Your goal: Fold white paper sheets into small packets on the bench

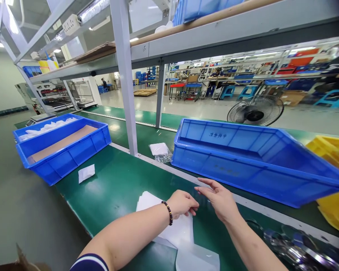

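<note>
Green bench mat (115, 188), left hand (182, 203) curled, fingertips pinching white sheet (180, 231) lying flat on it, right hand (219, 199) fingers spread just above, blue bin (243, 165) behind, grey shelf post (125, 75), open factory floor (200, 107) beyond.

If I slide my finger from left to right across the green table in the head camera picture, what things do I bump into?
Blue bins with cardboard → small white bag → left hand → right hand → big blue bin → yellow bin.
</note>
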A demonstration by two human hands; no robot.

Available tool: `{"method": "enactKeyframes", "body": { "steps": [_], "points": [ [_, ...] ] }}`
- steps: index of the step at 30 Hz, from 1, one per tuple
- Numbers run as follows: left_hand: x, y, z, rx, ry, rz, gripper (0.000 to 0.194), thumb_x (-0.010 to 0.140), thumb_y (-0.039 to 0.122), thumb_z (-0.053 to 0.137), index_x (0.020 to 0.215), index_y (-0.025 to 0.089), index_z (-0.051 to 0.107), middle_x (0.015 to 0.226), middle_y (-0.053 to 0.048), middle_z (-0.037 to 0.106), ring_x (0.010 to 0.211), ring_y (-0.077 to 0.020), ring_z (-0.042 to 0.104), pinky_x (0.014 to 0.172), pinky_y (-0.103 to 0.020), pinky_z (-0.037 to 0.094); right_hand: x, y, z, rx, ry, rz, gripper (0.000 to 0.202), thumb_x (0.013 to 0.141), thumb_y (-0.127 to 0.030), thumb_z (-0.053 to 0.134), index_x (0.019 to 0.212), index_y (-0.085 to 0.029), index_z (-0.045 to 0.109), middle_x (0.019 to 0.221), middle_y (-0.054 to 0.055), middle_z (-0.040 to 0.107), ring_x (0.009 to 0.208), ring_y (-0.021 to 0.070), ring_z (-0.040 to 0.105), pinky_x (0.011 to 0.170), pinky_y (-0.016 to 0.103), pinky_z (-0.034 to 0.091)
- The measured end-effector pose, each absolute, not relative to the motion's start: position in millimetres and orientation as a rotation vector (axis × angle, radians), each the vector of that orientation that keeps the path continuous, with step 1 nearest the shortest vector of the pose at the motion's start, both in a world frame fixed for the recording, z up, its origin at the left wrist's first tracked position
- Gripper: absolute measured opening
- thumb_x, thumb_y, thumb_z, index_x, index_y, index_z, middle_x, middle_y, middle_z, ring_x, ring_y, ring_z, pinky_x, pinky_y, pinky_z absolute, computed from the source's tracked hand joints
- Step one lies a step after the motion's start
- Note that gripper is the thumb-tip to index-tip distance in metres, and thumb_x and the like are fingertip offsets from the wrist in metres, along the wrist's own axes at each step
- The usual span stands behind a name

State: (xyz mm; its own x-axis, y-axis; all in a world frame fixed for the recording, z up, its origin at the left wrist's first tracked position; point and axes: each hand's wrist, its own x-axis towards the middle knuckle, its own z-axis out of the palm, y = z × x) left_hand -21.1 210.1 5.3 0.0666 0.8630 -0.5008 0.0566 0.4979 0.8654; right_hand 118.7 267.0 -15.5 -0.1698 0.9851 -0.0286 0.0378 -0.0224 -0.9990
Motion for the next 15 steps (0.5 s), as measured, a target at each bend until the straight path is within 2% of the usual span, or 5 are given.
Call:
{"method": "enactKeyframes", "body": {
  "steps": [2,5,10,13,15],
  "points": [
    [-22.4,215.9,3.4,0.893,1.399,0.699,0.015,0.075,0.013,0.06,0.061,0.013,0.055,0.053,0.004,0.055,0.041,-0.0051,0.05,0.039,-0.016,0.028,117.8,278.2,-19.6,-1.182,-1.449,1.296,0.046,0.066,-0.036,0.071,0.107,-0.018,0.06,0.077,0.005,0.07,0.087,0.0241,0.067,0.076,0.034,0.052],
    [-23.9,227.6,-1.8,0.916,1.451,0.635,0.018,0.078,0.011,0.055,0.061,0.013,0.054,0.049,0.004,0.054,0.036,-0.0049,0.047,0.038,-0.017,0.027,114.6,296.3,-27.4,-1.194,-1.609,1.189,0.042,0.067,-0.033,0.064,0.106,-0.02,0.06,0.068,0.001,0.066,0.073,0.0205,0.065,0.074,0.035,0.051],
    [-24.6,248.9,-13.2,0.985,1.579,0.52,0.019,0.082,0.016,0.055,0.064,0.011,0.058,0.047,0.002,0.055,0.037,-0.0066,0.047,0.043,-0.018,0.033,110.2,323.4,-47.3,-1.165,-1.843,0.998,0.031,0.065,-0.024,0.054,0.095,-0.023,0.061,0.109,0.006,0.062,0.066,0.015,0.058,0.074,0.035,0.05],
    [-23.0,258.0,-18.9,1.046,1.63,0.432,0.017,0.082,0.019,0.055,0.069,0.01,0.062,0.05,-0.001,0.059,0.039,-0.0083,0.05,0.046,-0.02,0.039,110.0,332.0,-61.1,-1.168,-1.949,0.928,0.03,0.066,-0.022,0.049,0.094,-0.023,0.061,0.117,0.008,0.057,0.064,0.0149,0.057,0.072,0.036,0.051],
    [-21.3,262.3,-21.9,1.091,1.648,0.367,0.017,0.081,0.016,0.054,0.068,0.009,0.063,0.051,-0.003,0.061,0.04,-0.0096,0.052,0.048,-0.021,0.042,110.2,334.2,-69.2,-1.175,-2.008,0.882,0.033,0.068,-0.02,0.047,0.097,-0.022,0.061,0.119,0.01,0.055,0.072,0.017,0.059,0.076,0.037,0.051]
  ]
}}
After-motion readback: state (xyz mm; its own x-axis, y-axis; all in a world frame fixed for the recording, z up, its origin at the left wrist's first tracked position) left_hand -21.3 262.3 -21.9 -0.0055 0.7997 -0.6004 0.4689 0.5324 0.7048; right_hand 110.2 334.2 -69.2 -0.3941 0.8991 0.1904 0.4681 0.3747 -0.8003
